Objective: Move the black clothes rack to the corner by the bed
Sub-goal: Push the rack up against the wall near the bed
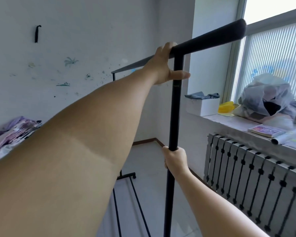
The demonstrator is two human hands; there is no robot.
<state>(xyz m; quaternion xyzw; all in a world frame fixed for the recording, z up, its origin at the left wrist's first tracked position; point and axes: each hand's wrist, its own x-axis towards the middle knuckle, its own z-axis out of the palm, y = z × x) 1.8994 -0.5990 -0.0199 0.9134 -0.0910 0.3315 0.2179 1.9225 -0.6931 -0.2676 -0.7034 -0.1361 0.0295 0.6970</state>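
The black clothes rack (175,106) stands in front of me, its near upright post running down the middle of the view and its top bar stretching from upper right back toward the wall. My left hand (164,65) grips the top bar right at the joint with the post, thumb hooked around the post. My right hand (174,159) is closed around the post lower down. The rack's base rails and one caster show on the floor at the lower centre. The bed (12,134), covered with purple patterned bedding, lies at the left edge. My left forearm hides much of the rack's far side.
A radiator (246,177) sits under the window sill (237,121) at right. On the sill are a white box, a yellow item, a plastic bag with dark contents and a book. The room corner with pale floor tiles (149,151) lies beyond the rack.
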